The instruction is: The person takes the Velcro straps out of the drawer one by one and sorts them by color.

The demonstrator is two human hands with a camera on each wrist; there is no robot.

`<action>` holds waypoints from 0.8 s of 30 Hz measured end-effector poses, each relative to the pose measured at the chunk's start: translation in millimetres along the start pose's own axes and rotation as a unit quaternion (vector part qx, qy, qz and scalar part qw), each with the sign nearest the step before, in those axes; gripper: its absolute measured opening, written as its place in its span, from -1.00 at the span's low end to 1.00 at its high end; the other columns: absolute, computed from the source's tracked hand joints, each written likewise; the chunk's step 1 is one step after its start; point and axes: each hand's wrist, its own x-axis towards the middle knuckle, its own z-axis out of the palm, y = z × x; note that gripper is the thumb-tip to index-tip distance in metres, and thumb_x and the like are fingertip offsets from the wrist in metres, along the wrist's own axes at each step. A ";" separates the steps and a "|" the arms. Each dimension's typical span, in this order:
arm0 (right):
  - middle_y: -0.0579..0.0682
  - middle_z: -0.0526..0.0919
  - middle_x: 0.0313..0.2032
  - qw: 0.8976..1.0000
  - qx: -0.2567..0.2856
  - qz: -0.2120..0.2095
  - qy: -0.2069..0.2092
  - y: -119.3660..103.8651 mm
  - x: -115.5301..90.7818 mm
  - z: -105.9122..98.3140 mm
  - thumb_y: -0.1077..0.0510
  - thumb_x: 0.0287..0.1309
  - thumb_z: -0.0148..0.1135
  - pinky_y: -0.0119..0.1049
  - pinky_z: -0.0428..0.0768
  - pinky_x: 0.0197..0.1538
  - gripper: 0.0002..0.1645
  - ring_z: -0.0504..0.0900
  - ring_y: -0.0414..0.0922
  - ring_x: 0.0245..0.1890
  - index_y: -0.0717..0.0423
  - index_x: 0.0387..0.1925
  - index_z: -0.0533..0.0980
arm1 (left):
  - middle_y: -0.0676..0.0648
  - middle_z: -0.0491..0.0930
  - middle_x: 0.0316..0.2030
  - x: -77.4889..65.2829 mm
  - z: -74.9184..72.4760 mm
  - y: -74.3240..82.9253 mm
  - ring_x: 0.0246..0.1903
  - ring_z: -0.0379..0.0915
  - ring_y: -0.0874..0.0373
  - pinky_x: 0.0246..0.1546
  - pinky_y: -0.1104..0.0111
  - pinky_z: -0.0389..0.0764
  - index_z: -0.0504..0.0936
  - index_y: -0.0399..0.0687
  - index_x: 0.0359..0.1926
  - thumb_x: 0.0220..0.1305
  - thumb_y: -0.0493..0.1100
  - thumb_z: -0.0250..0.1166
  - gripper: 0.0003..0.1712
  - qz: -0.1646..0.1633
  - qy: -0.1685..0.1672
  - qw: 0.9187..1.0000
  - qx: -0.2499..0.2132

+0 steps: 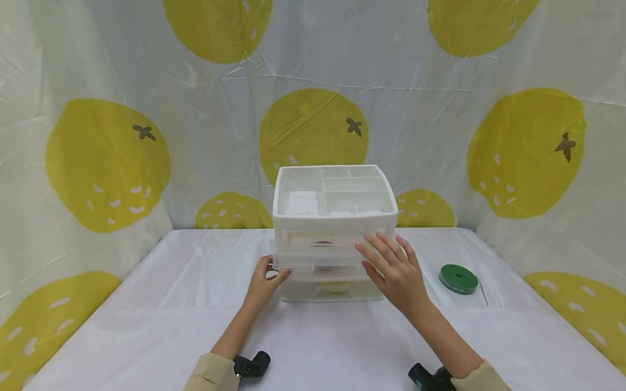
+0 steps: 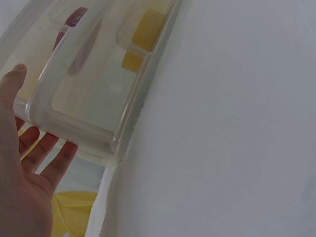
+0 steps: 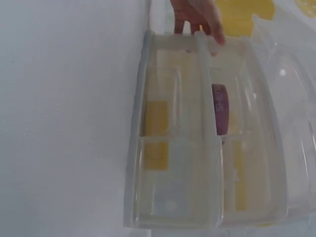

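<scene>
A white plastic drawer unit (image 1: 335, 217) with translucent drawers stands on the table, a divided tray forming its top. My left hand (image 1: 264, 282) grips its left front corner at drawer height, the thumb over the front and the other fingers along the side. Through the drawer fronts show a dark red item with pale lettering (image 2: 76, 16) and a yellow item (image 2: 149, 25). My right hand (image 1: 396, 269), fingers spread and fairly straight, is at the right part of the front, overlapping it in the head view, and holds nothing.
A flat green roll (image 1: 458, 279) with a small centre hole lies on the white-covered table (image 1: 342, 347), right of the drawer unit. A curtain with yellow lemon prints (image 1: 313, 130) hangs behind and at both sides.
</scene>
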 end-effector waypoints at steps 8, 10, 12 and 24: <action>0.07 0.48 0.13 0.999 -0.031 0.023 -0.037 6.3 -5.9 7.4 -0.05 0.35 -0.20 -0.05 0.06 0.36 -0.57 0.40 0.07 0.13 -0.03 0.09 0.45 | -0.07 0.36 -0.10 5.8 3.7 -14.9 -0.11 0.36 0.12 -0.09 0.32 0.52 0.41 -0.14 0.02 0.09 -0.06 0.31 -0.51 -0.015 -0.002 1.000 -0.003; 0.08 0.45 0.15 0.998 -0.034 0.032 -0.044 7.8 -6.1 10.3 -0.05 0.36 -0.23 -0.03 0.05 0.37 -0.56 0.38 0.08 0.16 -0.04 0.10 0.44 | -0.07 0.36 -0.12 6.3 3.6 -14.6 -0.10 0.35 0.11 -0.07 0.29 0.51 0.41 -0.12 0.02 0.09 -0.06 0.31 -0.51 -0.016 0.001 1.000 0.001; 0.07 0.43 0.17 0.997 -0.030 0.044 -0.047 8.4 -6.4 14.0 -0.04 0.37 -0.24 -0.02 0.02 0.37 -0.56 0.35 0.08 0.19 -0.04 0.11 0.43 | -0.07 0.36 -0.14 6.6 3.4 -13.9 -0.10 0.35 0.11 -0.07 0.28 0.51 0.41 -0.12 0.02 0.09 -0.06 0.31 -0.50 -0.017 0.005 1.000 0.004; -0.06 0.14 0.36 0.994 -0.060 0.072 -0.056 6.7 -13.7 32.2 -0.02 0.41 -0.35 0.01 0.02 0.37 -0.52 0.05 -0.05 0.38 -0.17 0.28 0.24 | -0.12 0.36 -0.12 -2.4 -1.0 11.6 -0.11 0.33 0.10 -0.09 0.26 0.50 0.40 -0.24 0.02 0.13 -0.16 0.28 -0.54 -0.029 -0.001 1.000 -0.001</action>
